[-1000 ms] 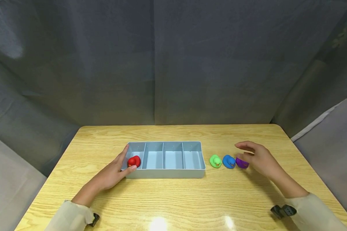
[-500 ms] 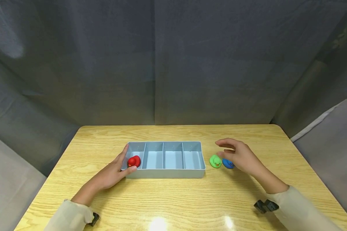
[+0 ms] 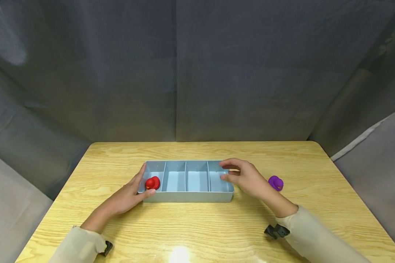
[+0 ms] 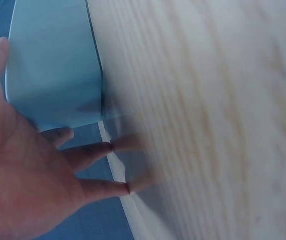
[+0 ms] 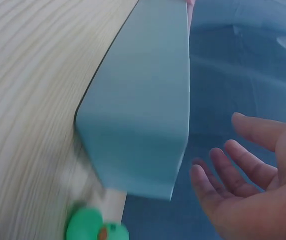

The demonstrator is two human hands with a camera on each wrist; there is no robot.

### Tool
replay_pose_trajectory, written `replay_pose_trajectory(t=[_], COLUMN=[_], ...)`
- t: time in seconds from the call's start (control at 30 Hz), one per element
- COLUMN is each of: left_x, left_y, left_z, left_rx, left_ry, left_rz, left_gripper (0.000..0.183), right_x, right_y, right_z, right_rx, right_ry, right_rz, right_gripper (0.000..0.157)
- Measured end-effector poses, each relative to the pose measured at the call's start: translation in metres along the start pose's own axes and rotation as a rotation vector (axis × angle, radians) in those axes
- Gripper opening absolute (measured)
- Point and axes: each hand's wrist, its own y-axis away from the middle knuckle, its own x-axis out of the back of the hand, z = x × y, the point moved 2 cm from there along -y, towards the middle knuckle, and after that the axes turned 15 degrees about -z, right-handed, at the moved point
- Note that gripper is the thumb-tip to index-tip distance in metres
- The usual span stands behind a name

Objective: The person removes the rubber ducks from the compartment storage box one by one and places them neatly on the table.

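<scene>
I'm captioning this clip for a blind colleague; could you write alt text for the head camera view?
A person's right hand hovers open over the right end of a grey four-compartment tray on a wooden table. The left hand rests against the tray's left end, beside a red duck in the leftmost compartment. A purple duck sits on the table to the right.

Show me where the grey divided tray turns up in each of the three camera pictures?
Head view: the grey divided tray lies mid-table between both hands.
Left wrist view: its end wall fills the upper left, by the left hand.
Right wrist view: its other end wall stands in the centre.
Shared landmark: the wooden table.
</scene>
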Motion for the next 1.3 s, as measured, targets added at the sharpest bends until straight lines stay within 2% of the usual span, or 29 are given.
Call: replay_pose_trajectory(t=[0.37, 0.73, 1.0, 1.3], left_x=[0.000, 0.000, 0.000, -0.001], left_y=[0.000, 0.000, -0.001, -0.001], left_z=[0.000, -0.001, -0.001, -0.003], left_rx=[0.002, -0.014, -0.017, -0.013], left_ry=[0.004, 0.017, 0.046, 0.033], left_rz=[-0.008, -0.007, -0.025, -0.035], left_gripper=[0.102, 0.105, 0.103, 0.102], right_x=[-0.034, -0.071, -0.098, -0.121], right_y=[-0.029, -0.061, -0.091, -0.120], right_z=[-0.016, -0.043, -0.057, -0.063], right_rx=[0.059, 0.092, 0.087, 0.025], right_ry=[-0.022, -0.052, 0.007, 0.116], right_rz=[-0.065, -0.142, -0.191, -0.239], right_gripper=[0.038, 0.037, 0.040, 0.049])
